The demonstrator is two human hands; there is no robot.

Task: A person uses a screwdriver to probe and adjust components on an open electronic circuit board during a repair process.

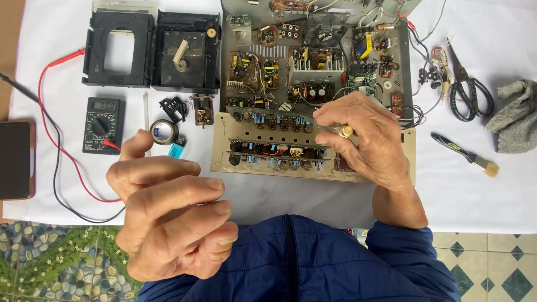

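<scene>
Head view, right hand (366,137) rests on the open chassis (313,89), fingers pinching a small brass knob (346,131) just above the front board (279,151), left hand (170,215) raised off the table, fingers loosely curled and holding nothing, tape roll (164,132) and multimeter (103,124) beyond its fingertips.

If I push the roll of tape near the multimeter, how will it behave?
The roll of tape lies flat on its side, so it would probably slide on the white cloth, not roll. It looks small and likely light. Stood on edge, it would roll.
</scene>
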